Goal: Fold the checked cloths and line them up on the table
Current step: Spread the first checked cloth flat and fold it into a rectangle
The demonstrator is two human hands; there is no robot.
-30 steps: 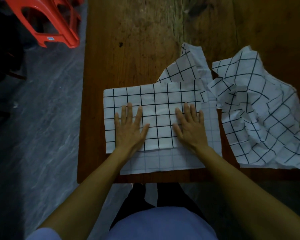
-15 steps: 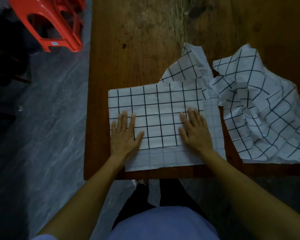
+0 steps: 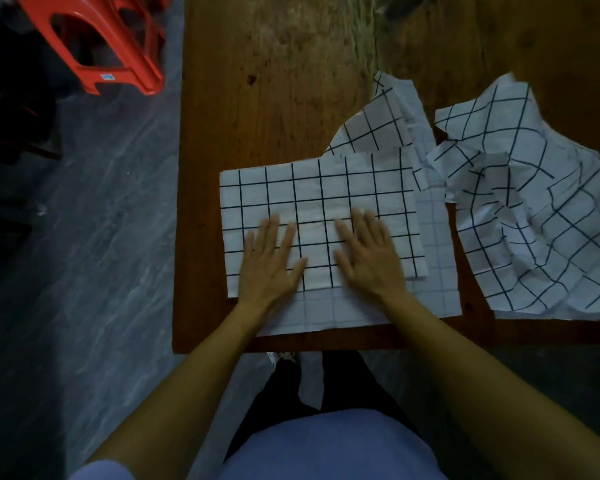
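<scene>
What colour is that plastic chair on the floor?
Red-orange chair, seen in the head view.

The crumpled cloth (image 3: 534, 216) is running off the right edge, and the red stool (image 3: 111, 46) is getting cropped up top. The right hand (image 3: 369, 254) is looking smeared with blur.
</scene>
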